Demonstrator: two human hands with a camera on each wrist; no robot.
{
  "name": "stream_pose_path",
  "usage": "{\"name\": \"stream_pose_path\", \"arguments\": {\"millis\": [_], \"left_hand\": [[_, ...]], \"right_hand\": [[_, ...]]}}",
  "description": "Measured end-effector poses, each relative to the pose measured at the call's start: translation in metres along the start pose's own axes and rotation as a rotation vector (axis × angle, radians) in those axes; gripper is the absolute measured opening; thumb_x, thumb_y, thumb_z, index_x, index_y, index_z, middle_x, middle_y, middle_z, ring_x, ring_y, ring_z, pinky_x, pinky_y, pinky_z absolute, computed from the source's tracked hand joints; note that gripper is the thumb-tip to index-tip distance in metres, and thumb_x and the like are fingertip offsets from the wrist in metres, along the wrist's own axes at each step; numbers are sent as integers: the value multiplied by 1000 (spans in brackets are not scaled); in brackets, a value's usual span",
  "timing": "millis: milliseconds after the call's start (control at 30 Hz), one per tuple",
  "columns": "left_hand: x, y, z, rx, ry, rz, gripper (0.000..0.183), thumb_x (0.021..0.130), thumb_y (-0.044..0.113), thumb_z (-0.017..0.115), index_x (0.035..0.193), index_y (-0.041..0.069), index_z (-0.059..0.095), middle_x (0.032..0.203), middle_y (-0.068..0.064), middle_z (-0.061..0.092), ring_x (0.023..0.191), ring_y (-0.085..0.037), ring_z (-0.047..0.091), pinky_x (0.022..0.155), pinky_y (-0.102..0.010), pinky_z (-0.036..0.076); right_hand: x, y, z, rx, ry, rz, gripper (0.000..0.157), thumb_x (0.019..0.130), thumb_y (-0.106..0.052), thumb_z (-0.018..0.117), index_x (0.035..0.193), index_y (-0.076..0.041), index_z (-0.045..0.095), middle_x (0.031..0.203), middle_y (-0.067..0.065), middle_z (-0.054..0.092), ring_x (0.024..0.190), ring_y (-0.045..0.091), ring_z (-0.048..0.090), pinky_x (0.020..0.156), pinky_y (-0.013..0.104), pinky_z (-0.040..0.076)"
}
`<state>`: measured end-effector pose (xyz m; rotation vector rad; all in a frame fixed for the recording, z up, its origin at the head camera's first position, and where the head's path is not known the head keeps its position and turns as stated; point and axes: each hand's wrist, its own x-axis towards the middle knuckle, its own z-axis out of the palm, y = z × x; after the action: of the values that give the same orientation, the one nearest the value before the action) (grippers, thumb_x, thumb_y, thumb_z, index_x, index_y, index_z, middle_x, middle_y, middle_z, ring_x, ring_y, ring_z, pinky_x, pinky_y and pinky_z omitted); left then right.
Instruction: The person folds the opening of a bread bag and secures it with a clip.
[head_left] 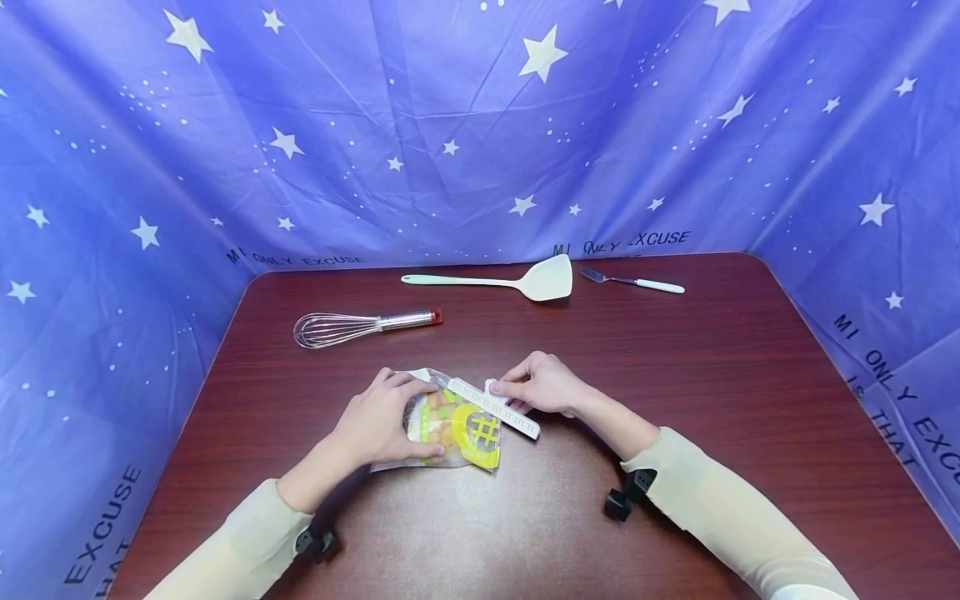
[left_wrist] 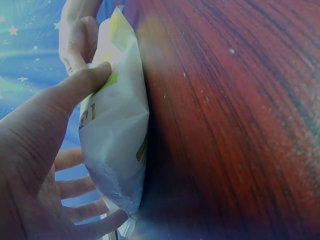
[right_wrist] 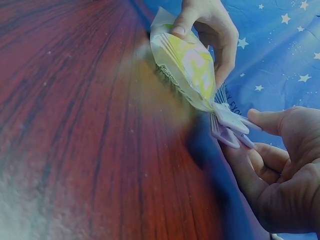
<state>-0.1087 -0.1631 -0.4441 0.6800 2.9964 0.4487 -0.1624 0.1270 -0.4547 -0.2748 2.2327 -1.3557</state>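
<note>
A snack bag (head_left: 438, 429), white and clear with a yellow and green print, lies on the table in front of me. My left hand (head_left: 375, 421) grips it from the left, the thumb on the near side and the fingers at the far side. Across the bag's right end slants a long white bag clip (head_left: 527, 425). My right hand (head_left: 547, 383) pinches the clip's handle between thumb and fingers. The right wrist view shows the clip (right_wrist: 231, 122) with its two jaws apart at the bag's narrowed end; how far the bag's edge reaches between them I cannot tell.
Behind the hands a wire whisk (head_left: 341, 327) with a red-tipped handle lies at the left. A pale green spatula (head_left: 546, 279) and a small white-handled fork (head_left: 658, 286) lie along the far edge of the brown table (head_left: 675, 333). Starry blue cloth (head_left: 450, 108) surrounds the table.
</note>
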Motion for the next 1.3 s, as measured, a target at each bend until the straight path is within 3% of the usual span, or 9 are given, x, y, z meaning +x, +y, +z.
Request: {"name": "stream_pose_path", "arguments": {"millis": [567,1300], "left_hand": [[1,-1,2,14,-8,-3,92,60,76,89,137,29,69,134,-4,71,116,-22,58,72,-50,62],[0,-1,1,10,-8,0,92,61,76,88,137,29,70,135,-4,71,116,-22,58,73,-50,63]], "right_hand": [[9,-2,3,0,0,14,28,98,-24,78,111,0,82,92,10,81,61,6,71,60,29,63],[19,-5,7,-9,-1,6,24,98,-25,79,106,-3,84,84,7,80,59,7,71,60,30,63]]}}
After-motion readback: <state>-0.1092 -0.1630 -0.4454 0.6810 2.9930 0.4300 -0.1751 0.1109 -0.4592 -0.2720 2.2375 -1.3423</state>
